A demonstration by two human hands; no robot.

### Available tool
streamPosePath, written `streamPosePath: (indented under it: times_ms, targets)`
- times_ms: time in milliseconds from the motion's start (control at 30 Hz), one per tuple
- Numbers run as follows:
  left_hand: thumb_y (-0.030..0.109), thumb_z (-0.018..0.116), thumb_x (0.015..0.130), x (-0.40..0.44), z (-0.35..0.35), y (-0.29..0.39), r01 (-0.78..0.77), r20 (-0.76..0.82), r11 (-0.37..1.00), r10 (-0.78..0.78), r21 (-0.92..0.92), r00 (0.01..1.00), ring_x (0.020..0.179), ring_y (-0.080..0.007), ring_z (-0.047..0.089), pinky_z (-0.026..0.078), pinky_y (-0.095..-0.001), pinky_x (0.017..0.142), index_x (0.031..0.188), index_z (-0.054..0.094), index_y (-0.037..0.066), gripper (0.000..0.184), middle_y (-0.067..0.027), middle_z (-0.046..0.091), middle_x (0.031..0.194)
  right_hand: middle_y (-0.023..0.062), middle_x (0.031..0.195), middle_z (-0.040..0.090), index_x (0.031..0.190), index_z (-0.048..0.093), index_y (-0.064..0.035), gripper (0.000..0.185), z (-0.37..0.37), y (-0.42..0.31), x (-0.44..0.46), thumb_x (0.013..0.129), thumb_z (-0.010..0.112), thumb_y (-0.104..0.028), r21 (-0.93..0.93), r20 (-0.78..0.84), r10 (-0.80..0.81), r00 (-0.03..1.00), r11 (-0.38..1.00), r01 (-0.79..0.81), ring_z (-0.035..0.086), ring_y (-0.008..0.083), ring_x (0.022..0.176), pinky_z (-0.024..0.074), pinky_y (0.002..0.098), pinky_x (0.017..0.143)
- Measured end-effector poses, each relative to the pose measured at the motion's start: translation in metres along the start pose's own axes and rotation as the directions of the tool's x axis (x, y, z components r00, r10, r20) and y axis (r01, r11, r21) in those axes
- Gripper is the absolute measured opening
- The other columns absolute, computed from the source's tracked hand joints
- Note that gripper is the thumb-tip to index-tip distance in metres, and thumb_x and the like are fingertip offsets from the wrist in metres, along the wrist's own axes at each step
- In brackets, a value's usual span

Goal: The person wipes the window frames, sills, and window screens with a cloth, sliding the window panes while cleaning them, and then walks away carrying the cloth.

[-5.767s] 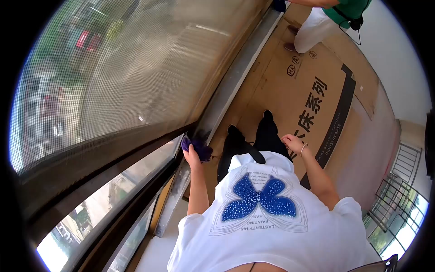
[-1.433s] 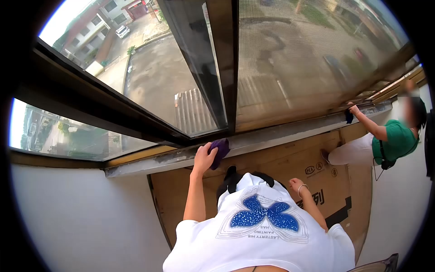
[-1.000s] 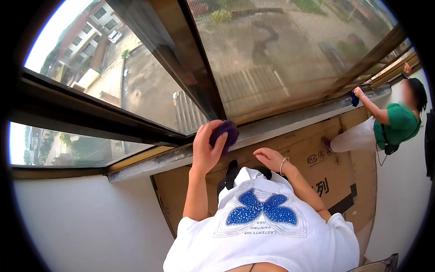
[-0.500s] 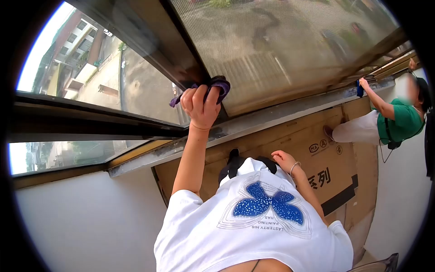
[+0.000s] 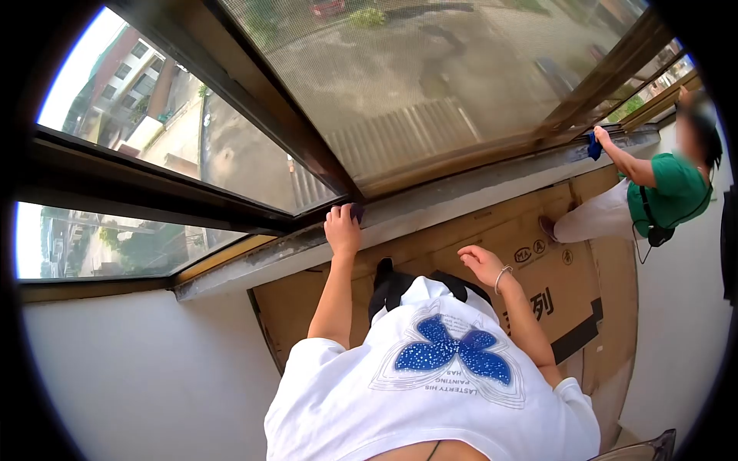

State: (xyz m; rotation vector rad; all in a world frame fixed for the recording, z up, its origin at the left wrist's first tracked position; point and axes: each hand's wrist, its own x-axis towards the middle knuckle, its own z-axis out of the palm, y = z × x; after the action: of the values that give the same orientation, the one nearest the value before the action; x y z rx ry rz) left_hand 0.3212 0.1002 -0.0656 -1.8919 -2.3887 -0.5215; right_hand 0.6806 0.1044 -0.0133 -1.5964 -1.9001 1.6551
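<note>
My left hand (image 5: pixel 343 230) is closed on a dark purple cloth (image 5: pixel 357 213), most of it hidden behind my fingers. It presses at the inner edge of the window sill (image 5: pixel 419 206), just below the corner where the brown window frame (image 5: pixel 336 173) posts meet. My right hand (image 5: pixel 482 264), with a bracelet at the wrist, hangs in front of my body with its fingers loosely bent. It holds nothing and is above the cardboard (image 5: pixel 477 238) that lines the area under the sill.
A co-worker in a green top (image 5: pixel 669 188) stands at the right, one hand holding a blue cloth (image 5: pixel 594 147) at the sill. A mesh screen (image 5: pixel 430 92) fills the large window. A white wall (image 5: pixel 146 361) is at the left.
My left hand has come down from the window frame to the sill edge, bringing the purple cloth with it. My right hand stays nearly in place. The co-worker's blue cloth has shifted slightly.
</note>
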Motion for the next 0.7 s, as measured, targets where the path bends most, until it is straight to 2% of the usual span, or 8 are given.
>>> streamPosePath:
  times_ms: [100,200,300,467,533,567,667,700]
  targets:
    - [0.018,0.060,0.086,-0.019,0.000,0.018,0.440,0.149,0.637,-0.458,-0.632,0.877,0.088,-0.0313,0.059,0.047,-0.0397,0.080,0.105,0.057,0.003,0.025,-0.0123,0.061,0.091,0.0106,0.113,0.060,0.118,0.056,-0.0052,0.029,-0.012,-0.014,0.000,0.093,0.054,-0.020,0.039,0.032,-0.173,0.984,0.984,0.172,0.061,0.0216,0.096,0.0482,0.0326,0.086]
    - [0.019,0.055,0.092,-0.023,-0.054,0.063,0.585,0.539,-0.014,-0.407,-0.811,0.737,0.091,-0.0105,0.058,0.046,-0.0266,0.079,0.110,0.056,0.005,0.023,-0.0031,0.061,0.096,0.0113,0.132,0.046,0.130,0.048,-0.0087,0.041,-0.020,-0.043,0.001,0.091,0.057,-0.020,0.126,0.095,-0.292,0.952,0.952,0.279,0.056,0.0237,0.108,0.0465,0.0359,0.092]
    - [0.016,0.052,0.094,-0.031,-0.104,0.105,0.541,0.594,-0.256,-0.223,-0.801,0.773,0.095,-0.0080,0.057,0.046,-0.0235,0.081,0.116,0.053,0.006,0.024,-0.0015,0.060,0.104,0.0114,0.142,0.033,0.140,0.036,-0.0130,0.060,-0.024,-0.088,-0.003,0.088,0.063,-0.023,0.204,0.102,-0.487,0.868,0.864,0.461,0.045,0.0266,0.123,0.0418,0.0399,0.100]
    - [0.017,0.048,0.096,-0.041,-0.162,0.145,0.477,0.506,-0.269,-0.049,-0.837,0.861,0.106,-0.0103,0.054,0.043,-0.0261,0.090,0.124,0.047,0.003,0.030,-0.0029,0.056,0.115,0.0112,0.143,0.032,0.144,0.029,-0.0157,0.079,-0.019,-0.131,-0.012,0.079,0.073,-0.028,0.404,0.110,-0.608,0.787,0.750,0.523,0.033,0.0281,0.132,0.0342,0.0421,0.106]
    - [0.021,0.046,0.098,-0.039,-0.171,0.146,0.510,0.446,-0.415,0.247,-0.753,0.860,0.111,-0.0127,0.052,0.040,-0.0279,0.095,0.130,0.043,0.004,0.037,-0.0041,0.054,0.121,0.0112,0.140,0.036,0.142,0.032,-0.0146,0.077,-0.014,-0.139,-0.017,0.078,0.073,-0.022,0.268,0.061,-0.661,0.748,0.733,0.625,0.036,0.0277,0.130,0.0336,0.0397,0.106]
    - [0.026,0.044,0.099,-0.039,-0.173,0.147,0.523,0.463,-0.312,0.250,-0.793,0.851,0.115,-0.0152,0.051,0.038,-0.0294,0.097,0.133,0.042,0.003,0.041,-0.0051,0.053,0.124,0.0119,0.136,0.042,0.139,0.037,-0.0129,0.071,-0.011,-0.133,-0.013,0.078,0.071,-0.015,0.331,0.028,-0.605,0.796,0.757,0.563,0.040,0.0272,0.127,0.0334,0.0371,0.106]
    - [0.017,0.056,0.091,-0.020,-0.187,0.146,0.191,0.313,0.668,0.066,-0.719,0.947,0.109,-0.0265,0.056,0.045,-0.0340,0.090,0.119,0.054,0.003,0.031,-0.0105,0.059,0.117,0.0080,0.125,0.050,0.138,0.038,-0.0090,0.064,-0.006,-0.114,0.008,0.080,0.064,-0.003,0.263,-0.078,-0.557,0.827,0.789,0.556,0.049,0.0182,0.115,0.0387,0.0318,0.101]
    - [0.013,0.059,0.087,-0.012,-0.195,0.141,0.067,0.136,0.695,0.045,-0.716,0.990,0.107,-0.0286,0.056,0.046,-0.0353,0.088,0.117,0.056,0.004,0.031,-0.0111,0.060,0.114,0.0086,0.122,0.051,0.137,0.037,-0.0081,0.062,-0.006,-0.111,0.013,0.081,0.063,-0.002,0.357,-0.155,-0.487,0.859,0.783,0.509,0.050,0.0175,0.112,0.0409,0.0318,0.098]
